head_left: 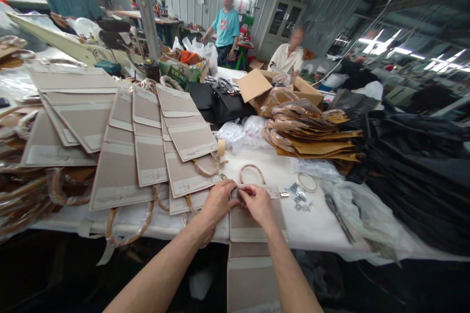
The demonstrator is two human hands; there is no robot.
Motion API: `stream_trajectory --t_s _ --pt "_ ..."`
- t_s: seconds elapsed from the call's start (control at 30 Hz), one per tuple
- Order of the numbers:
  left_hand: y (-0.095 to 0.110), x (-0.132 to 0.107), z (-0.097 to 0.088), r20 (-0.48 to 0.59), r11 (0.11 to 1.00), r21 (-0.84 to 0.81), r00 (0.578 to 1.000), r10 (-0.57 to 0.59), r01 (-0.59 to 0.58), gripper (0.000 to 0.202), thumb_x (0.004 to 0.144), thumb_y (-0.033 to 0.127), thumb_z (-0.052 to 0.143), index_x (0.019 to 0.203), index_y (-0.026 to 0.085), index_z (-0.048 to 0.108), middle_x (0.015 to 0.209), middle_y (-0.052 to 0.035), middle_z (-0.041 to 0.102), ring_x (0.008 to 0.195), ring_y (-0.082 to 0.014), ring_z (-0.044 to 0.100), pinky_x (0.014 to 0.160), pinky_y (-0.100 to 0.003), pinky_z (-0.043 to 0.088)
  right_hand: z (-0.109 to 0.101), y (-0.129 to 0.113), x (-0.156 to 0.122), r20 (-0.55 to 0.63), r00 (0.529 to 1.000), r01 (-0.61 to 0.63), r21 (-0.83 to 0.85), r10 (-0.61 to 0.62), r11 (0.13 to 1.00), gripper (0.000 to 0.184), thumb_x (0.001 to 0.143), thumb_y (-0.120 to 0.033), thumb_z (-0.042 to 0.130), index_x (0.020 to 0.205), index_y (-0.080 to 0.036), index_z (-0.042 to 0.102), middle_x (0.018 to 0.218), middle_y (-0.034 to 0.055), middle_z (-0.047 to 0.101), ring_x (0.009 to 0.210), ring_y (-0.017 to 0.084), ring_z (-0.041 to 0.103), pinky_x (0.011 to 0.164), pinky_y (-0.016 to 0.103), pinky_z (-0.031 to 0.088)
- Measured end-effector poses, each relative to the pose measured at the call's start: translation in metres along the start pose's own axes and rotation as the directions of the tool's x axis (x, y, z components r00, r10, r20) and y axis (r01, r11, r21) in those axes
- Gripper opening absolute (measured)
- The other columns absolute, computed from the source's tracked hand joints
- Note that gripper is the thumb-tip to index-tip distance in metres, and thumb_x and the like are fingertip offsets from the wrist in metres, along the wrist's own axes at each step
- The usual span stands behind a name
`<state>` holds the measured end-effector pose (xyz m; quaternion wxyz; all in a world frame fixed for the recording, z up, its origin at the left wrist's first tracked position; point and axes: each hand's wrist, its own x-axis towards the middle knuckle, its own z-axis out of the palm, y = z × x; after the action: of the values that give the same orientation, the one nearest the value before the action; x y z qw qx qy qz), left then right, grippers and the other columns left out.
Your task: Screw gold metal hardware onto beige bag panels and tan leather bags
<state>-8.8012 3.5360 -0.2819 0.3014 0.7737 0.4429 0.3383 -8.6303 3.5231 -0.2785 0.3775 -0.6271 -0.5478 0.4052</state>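
Observation:
In front of me a beige bag panel (249, 222) lies on the white table and hangs over its front edge. A wrapped tan handle (252, 168) arches from its far end. My left hand (219, 201) and my right hand (258, 201) meet at the panel's upper edge, both closed with fingertips together. A small grey piece (237, 192) shows between the fingertips, partly hidden. Just right of the panel lie loose small metal plates (299, 193) and a ring-shaped band (307, 182).
Overlapping beige panels with handles (147, 142) cover the left. At right are stacked tan pieces (312, 129), a dark tool (338, 217), clear plastic (370, 210) and a black heap (414, 176). An open carton (308, 90) stands behind. Several people (225, 29) are farther back.

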Motion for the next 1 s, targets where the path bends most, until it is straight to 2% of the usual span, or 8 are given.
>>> stream_trajectory --t_s 0.13,0.3,0.47,0.6,0.67,0.77,0.87,1.0 --pt "0.001 -0.001 -0.001 -0.004 1.0 -0.003 1.0 -0.003 0.003 0.029 0.081 0.012 0.077 0.108 0.019 0.07 0.112 -0.0087 0.071 0.106 -0.0259 0.067 0.095 -0.037 0.054 0.003 0.005 -0.001 -0.045 0.999 0.023 -0.079 -0.027 0.997 0.019 0.087 -0.041 0.067 0.09 -0.024 0.075 0.077 0.0026 0.076 0.058 0.02 0.068 0.058 0.031 0.053" --pt "0.001 0.001 -0.001 -0.003 1.0 0.009 1.0 0.001 -0.001 0.03 0.081 0.012 0.078 0.11 0.017 0.07 0.113 -0.0102 0.071 0.105 -0.0261 0.067 0.097 -0.038 0.054 0.008 0.012 -0.001 -0.183 0.956 0.196 -0.175 -0.228 0.965 0.02 0.088 -0.035 0.065 0.101 -0.021 0.074 0.101 0.011 0.073 0.093 0.027 0.069 0.07 0.033 0.058" --pt "-0.005 0.001 0.003 -0.014 0.999 0.023 0.999 0.048 -0.048 0.03 0.083 0.014 0.077 0.112 0.018 0.069 0.113 -0.0093 0.071 0.105 -0.0257 0.068 0.096 -0.039 0.056 0.007 0.01 -0.017 -0.208 0.926 0.291 -0.138 -0.315 0.947 0.022 0.093 -0.031 0.062 0.111 -0.021 0.071 0.114 0.0126 0.066 0.083 0.022 0.066 0.065 0.031 0.059" --pt "-0.019 0.003 0.008 -0.041 0.996 0.05 0.997 0.07 -0.068 0.033 0.085 0.023 0.076 0.117 0.021 0.069 0.123 -0.0103 0.071 0.115 -0.0286 0.068 0.104 -0.046 0.055 -0.009 0.016 -0.035 -0.327 0.868 0.347 -0.139 -0.374 0.927 0.019 0.097 -0.029 0.058 0.112 -0.022 0.069 0.119 0.0126 0.065 0.097 0.024 0.067 0.073 0.032 0.061" --pt "-0.024 0.003 0.008 -0.033 0.995 0.063 0.996 0.081 -0.079 0.032 0.087 0.029 0.074 0.118 0.022 0.069 0.127 -0.0105 0.071 0.117 -0.0289 0.068 0.105 -0.047 0.055 -0.025 0.026 -0.043 -0.426 0.82 0.317 -0.218 -0.382 0.923 0.019 0.099 -0.029 0.058 0.113 -0.023 0.069 0.121 0.0129 0.064 0.106 0.026 0.066 0.086 0.039 0.061" --pt "-0.025 0.001 0.009 -0.021 0.989 0.103 0.994 0.104 -0.102 0.031 0.091 0.031 0.069 0.12 0.021 0.069 0.129 -0.0119 0.07 0.119 -0.029 0.067 0.107 -0.048 0.055 -0.05 0.047 -0.056 -0.529 0.76 0.221 -0.337 -0.378 0.915 0.024 0.099 -0.033 0.06 0.118 -0.022 0.068 0.125 0.0142 0.063 0.121 0.03 0.06 0.108 0.051 0.051" --pt "-0.022 -0.003 0.01 -0.043 0.976 0.172 0.989 0.141 -0.131 0.031 0.094 0.03 0.066 0.123 0.02 0.068 0.132 -0.0132 0.068 0.123 -0.03 0.065 0.11 -0.05 0.053 -0.065 0.063 -0.063 -0.522 0.801 0.139 -0.315 -0.294 0.939 0.029 0.099 -0.041 0.061 0.118 -0.021 0.068 0.119 0.0142 0.066 0.115 0.031 0.062 0.103 0.05 0.052" --pt "-0.015 -0.011 0.006 -0.031 0.946 0.275 0.982 0.185 -0.17 0.036 0.093 0.03 0.067 0.128 0.02 0.065 0.133 -0.0132 0.066 0.122 -0.0326 0.062 0.107 -0.053 0.055 -0.065 0.067 -0.067 -0.477 0.852 0.109 -0.241 -0.216 0.964 0.032 0.1 -0.046 0.06 0.118 -0.02 0.069 0.113 0.0138 0.07 0.106 0.03 0.066 0.095 0.045 0.055"
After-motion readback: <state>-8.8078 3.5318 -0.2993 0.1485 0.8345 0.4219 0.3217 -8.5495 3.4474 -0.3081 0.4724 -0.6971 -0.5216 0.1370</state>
